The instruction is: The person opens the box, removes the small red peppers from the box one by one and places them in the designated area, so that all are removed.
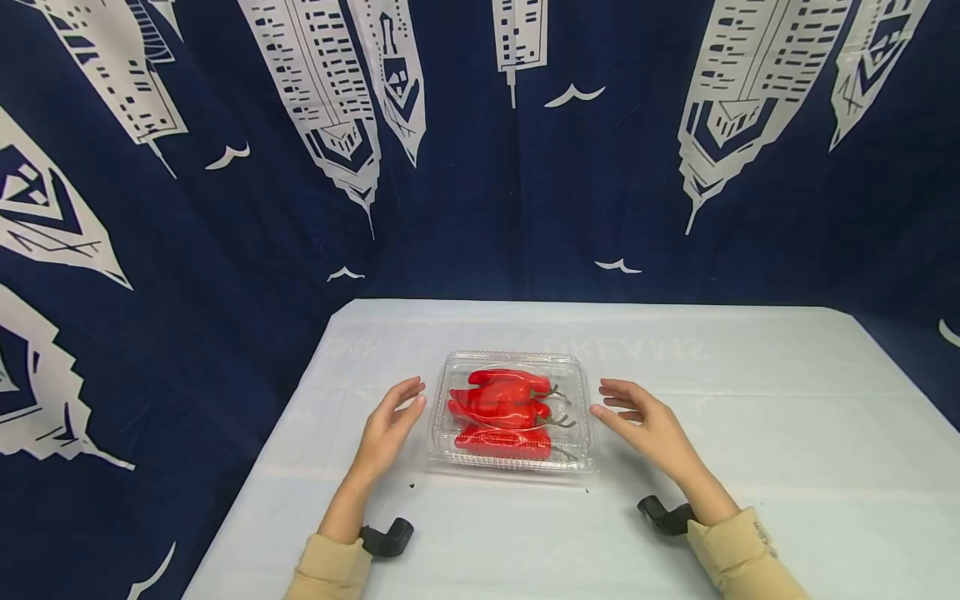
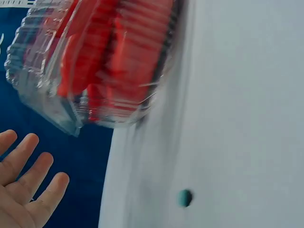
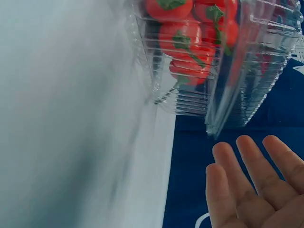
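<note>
1. A clear plastic container [image 1: 513,464] sits on the white tabletop [image 1: 517,546], between the two hands; red peppers [image 1: 502,443] lie inside.
2. The left hand [image 1: 385,435] is just beside it, fingers loosely extended, holding nothing.
3. The right hand [image 1: 654,427], near the opposite side, is likewise relaxed and unladen.

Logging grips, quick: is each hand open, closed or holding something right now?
Left hand: open, holding nothing, just beside the clear container.
Right hand: open, holding nothing, on the container's other side.
</note>
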A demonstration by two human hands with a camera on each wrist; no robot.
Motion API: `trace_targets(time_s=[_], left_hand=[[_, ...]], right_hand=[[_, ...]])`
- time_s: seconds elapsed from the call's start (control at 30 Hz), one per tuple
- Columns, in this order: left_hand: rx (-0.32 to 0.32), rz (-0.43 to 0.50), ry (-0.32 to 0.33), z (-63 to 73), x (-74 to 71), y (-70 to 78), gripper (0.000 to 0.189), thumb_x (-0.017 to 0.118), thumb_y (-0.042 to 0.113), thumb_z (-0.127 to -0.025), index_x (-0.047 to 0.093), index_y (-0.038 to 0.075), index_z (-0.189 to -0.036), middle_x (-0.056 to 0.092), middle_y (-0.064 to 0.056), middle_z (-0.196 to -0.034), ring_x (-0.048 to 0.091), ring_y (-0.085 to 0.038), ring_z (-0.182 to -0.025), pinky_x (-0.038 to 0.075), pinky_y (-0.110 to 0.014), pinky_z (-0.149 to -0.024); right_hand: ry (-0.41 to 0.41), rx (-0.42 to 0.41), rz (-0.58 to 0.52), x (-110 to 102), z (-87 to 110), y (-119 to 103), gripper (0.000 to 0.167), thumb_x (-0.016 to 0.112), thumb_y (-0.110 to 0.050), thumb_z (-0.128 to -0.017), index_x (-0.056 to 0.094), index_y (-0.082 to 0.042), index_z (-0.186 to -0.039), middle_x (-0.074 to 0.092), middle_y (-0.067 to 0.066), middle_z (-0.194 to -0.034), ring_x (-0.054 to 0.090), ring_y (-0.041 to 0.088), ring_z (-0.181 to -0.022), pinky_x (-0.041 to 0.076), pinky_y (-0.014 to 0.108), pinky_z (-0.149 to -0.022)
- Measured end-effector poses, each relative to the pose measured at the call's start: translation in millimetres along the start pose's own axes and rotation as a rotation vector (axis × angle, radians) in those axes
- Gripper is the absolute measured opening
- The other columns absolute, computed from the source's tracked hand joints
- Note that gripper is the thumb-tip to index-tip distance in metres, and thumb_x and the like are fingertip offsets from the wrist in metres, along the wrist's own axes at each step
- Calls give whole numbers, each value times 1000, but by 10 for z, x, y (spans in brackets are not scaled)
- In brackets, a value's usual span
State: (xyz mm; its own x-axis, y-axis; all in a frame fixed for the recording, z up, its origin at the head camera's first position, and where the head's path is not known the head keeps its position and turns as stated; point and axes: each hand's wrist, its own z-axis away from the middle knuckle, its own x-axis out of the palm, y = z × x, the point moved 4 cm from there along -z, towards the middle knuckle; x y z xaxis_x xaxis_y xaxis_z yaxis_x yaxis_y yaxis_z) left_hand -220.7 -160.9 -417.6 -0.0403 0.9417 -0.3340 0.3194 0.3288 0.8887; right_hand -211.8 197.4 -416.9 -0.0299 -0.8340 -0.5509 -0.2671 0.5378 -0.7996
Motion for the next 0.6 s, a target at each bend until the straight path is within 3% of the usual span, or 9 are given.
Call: trace_targets(time_s=[0.27, 0.4, 0.6], left_hand=[[-89, 47, 30, 3, 56, -141, 36, 50, 21, -98, 52, -5, -124, 61, -19, -116, 57, -32, -107, 48, -41, -88], [-132, 86, 34, 7, 85, -214, 36, 48, 22, -99, 53, -6, -121, 60, -24, -112, 58, -36, -102, 51, -42, -82], [-205, 134, 25, 30, 116, -253, 29, 48, 12, -98, 54, -9, -116, 62, -24, -103, 60, -33, -86, 53, -31, -66]], right_hand=[[4, 41, -69, 45, 27, 79, 48, 64, -31, -90, 53, -2, -125, 61, 13, -118, 59, 26, -105, 49, 22, -83], [-2, 56, -100, 70, 47, 112, 47, 63, -29, -91, 52, 0, -126, 61, 14, -117, 60, 25, -103, 48, 22, -83], [-9, 65, -141, 126, 71, 170, 45, 65, -22, -90, 52, 2, -125, 62, 16, -115, 60, 24, -101, 49, 23, -82]])
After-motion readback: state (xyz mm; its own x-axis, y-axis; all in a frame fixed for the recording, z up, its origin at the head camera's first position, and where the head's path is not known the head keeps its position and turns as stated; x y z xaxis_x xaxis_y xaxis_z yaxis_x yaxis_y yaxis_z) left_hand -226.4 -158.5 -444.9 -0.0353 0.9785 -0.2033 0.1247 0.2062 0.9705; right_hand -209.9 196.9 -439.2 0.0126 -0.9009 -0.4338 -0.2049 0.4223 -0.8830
